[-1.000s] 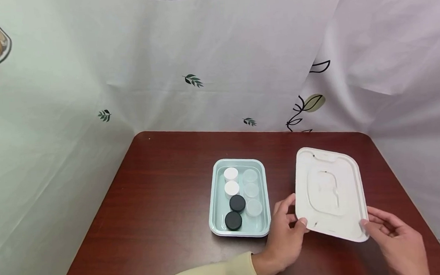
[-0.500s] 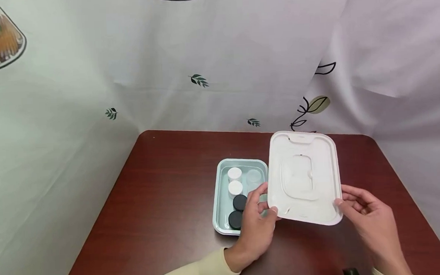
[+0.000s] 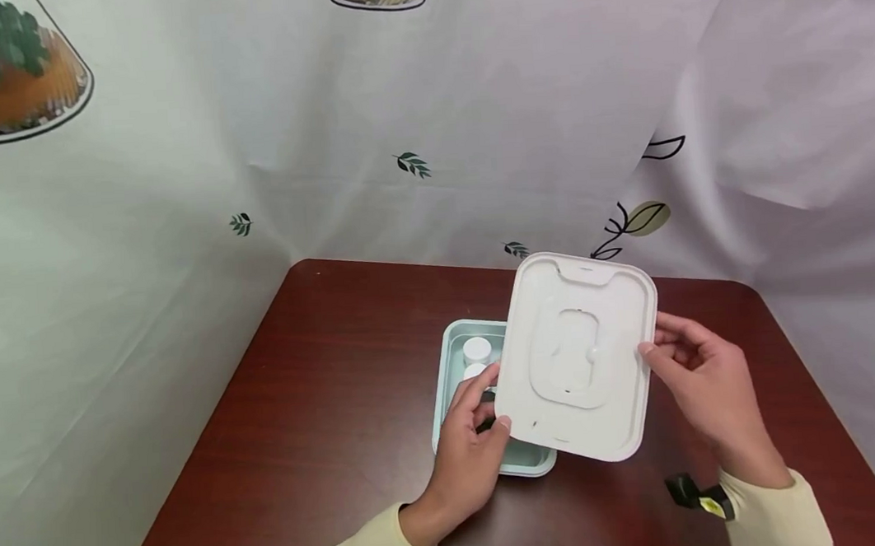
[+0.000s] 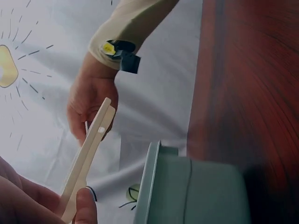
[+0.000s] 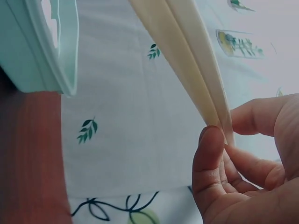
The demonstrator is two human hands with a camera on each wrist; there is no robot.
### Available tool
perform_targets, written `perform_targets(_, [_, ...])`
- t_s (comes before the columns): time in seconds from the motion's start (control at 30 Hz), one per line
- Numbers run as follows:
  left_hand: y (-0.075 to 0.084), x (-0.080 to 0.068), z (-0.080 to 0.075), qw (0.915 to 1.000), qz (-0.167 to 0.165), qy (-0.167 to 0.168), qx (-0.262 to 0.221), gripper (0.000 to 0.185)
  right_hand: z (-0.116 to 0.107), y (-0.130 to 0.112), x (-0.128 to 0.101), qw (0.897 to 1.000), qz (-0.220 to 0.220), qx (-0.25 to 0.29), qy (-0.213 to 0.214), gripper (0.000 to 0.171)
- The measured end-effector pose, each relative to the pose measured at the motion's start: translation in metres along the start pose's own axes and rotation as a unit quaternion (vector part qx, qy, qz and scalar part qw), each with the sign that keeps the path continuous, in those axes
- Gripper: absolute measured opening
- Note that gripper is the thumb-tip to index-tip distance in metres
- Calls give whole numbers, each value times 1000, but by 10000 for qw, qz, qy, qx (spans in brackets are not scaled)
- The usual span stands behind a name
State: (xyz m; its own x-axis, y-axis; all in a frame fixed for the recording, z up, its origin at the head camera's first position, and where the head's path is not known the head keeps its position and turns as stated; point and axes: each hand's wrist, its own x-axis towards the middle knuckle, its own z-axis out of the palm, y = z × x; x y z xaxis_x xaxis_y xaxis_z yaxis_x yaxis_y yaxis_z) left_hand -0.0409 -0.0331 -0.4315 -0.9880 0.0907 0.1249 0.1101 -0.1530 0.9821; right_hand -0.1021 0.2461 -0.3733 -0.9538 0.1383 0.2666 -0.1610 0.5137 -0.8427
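Observation:
A white rectangular lid (image 3: 583, 352) is held in the air between both hands, tilted, with its recessed panel facing the head camera. My left hand (image 3: 465, 453) pinches its lower left corner, while my right hand (image 3: 699, 387) pinches its right edge. Below it stands a pale blue-green box (image 3: 441, 396), whose right part the lid hides. Two white round caps (image 3: 477, 351) show inside the box; dark bits peek out behind the left fingers. In the left wrist view the lid (image 4: 91, 144) appears edge-on, apart from the box (image 4: 205, 191).
The box stands on a dark red-brown wooden table (image 3: 325, 394). A white patterned cloth (image 3: 312, 148) hangs behind and at both sides of the table. A dark strap with a yellow patch (image 3: 705, 502) sits at the right sleeve cuff.
Both hands have carried the lid leftward from the table's right side until it overlaps the box. The black caps and clear round pieces in the box have become mostly hidden.

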Motion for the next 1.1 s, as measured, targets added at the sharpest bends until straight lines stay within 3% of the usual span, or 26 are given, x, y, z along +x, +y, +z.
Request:
perform_targets(0.17, [1, -5, -10, 9996, 127, -114, 210, 75, 1, -11, 18, 9988, -355, -227, -249, 39])
perform_targets(0.33, [0, -2, -16, 9971, 275, 26, 713, 78, 4, -25, 32, 9957, -569, -284, -673, 42])
perform_targets(0.53, [11, 12, -25, 9889, 550, 372, 1330, 72, 9, -50, 43, 9882, -1150, -821, -586, 47])
perform_targets(0.63, [21, 23, -30, 9861, 636, 576, 1423, 65, 8, -60, 41, 9872, -1263, -775, -594, 54])
perform_targets(0.73, [34, 35, -35, 9845, 683, 770, 1419, 57, 9, -68, 37, 9901, -1190, -238, -707, 56])
perform_targets(0.83, [46, 47, -40, 9853, 642, 831, 1347, 49, 10, -72, 32, 9869, -1008, 895, -881, 50])
perform_targets(0.97, [59, 57, -44, 9881, 489, 743, 1253, 48, 12, -69, 25, 9656, -871, 2235, -1005, 39])
perform_targets(1.1, [65, 62, -45, 9912, 382, 615, 1105, 55, 17, -65, 20, 9484, -916, 2874, -975, 38])
